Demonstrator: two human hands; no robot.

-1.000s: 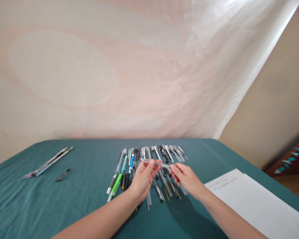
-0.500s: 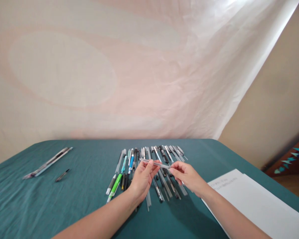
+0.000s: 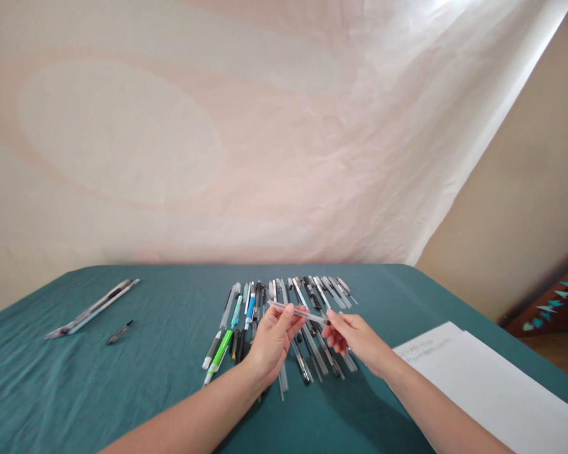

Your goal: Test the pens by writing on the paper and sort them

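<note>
Above the rows of pens, my left hand (image 3: 275, 340) pinches a clear pen barrel (image 3: 299, 311) between thumb and fingers. The barrel lies nearly level, its left end a little higher. At its right end my right hand (image 3: 353, 337) is closed, with thumb and forefinger on the tip. A small dark part shows there, mostly hidden by the fingers. Under and behind the hands lie many pens, among them a green pen (image 3: 219, 354), a blue and white pen (image 3: 250, 306) and a clear pen with dark ends (image 3: 301, 361).
On the left of the green cloth (image 3: 156, 391) lie a bundle of long clear pieces (image 3: 94, 308) and a short dark pen part (image 3: 120, 332). White paper sheets (image 3: 487, 391) with faint writing rest at the right. A pale curtain (image 3: 265, 157) hangs behind the table.
My right thumb and fingers have shifted slightly upward at the barrel's right end, and the other fingers have curled differently. My left hand still holds the barrel almost in place.
</note>
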